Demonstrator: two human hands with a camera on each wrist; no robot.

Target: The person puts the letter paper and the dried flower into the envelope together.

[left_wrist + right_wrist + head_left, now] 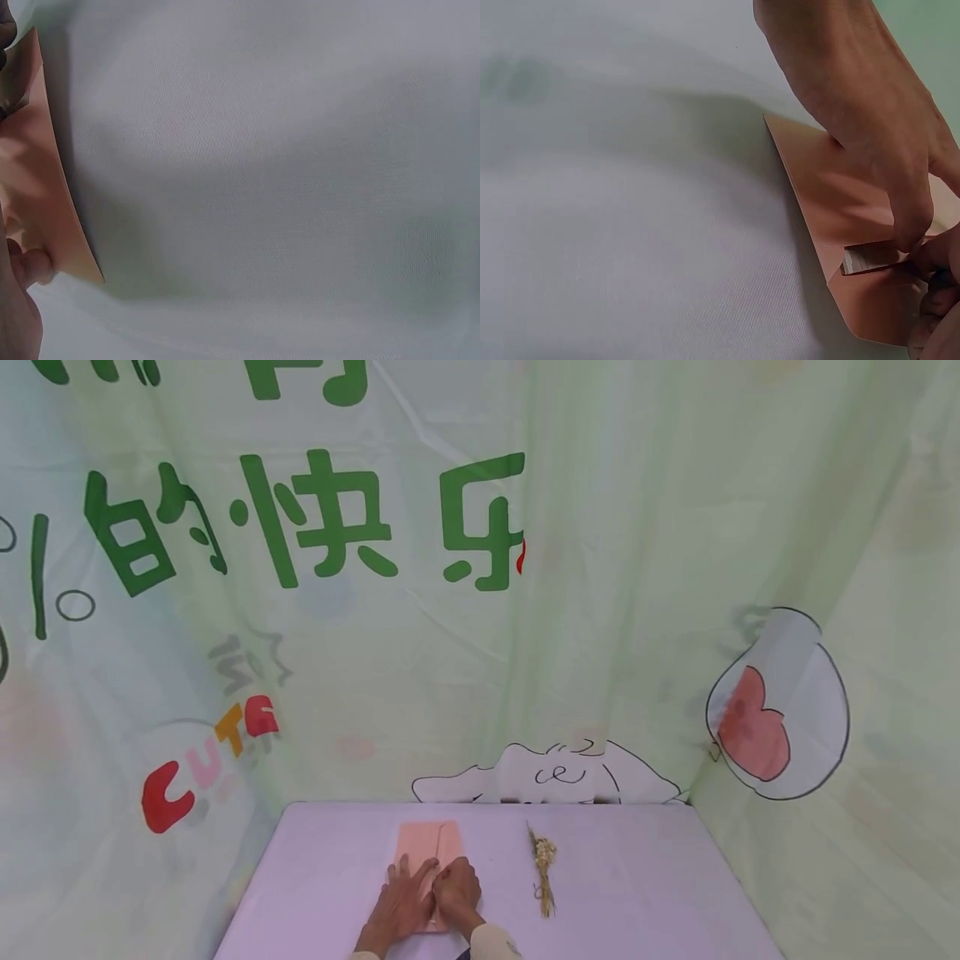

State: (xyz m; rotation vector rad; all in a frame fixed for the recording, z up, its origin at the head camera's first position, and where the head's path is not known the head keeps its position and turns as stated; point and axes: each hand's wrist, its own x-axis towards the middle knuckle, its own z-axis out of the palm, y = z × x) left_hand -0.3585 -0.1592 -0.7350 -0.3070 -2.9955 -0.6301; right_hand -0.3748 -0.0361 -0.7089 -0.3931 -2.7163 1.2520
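A salmon-pink paper envelope [420, 839] lies on the lilac tabletop, its lengthwise seam right of the middle. Fingers spread, my left hand [402, 902] presses flat on its lower left part. My right hand [457, 887] has its fingers curled at the seam and pinches the paper there. Close up in the right wrist view, a narrow pale strip [866, 257] with dark edges shows on the envelope [836, 180], fingertips of both hands at its right end. At the left wrist view's edge, the envelope [64, 217] appears with one side lifted.
A small bunch of dried flowers [544, 860] lies to the right of the envelope. The lilac table [637, 877] ends at a pale printed curtain [600, 610] that hangs behind it and on both sides.
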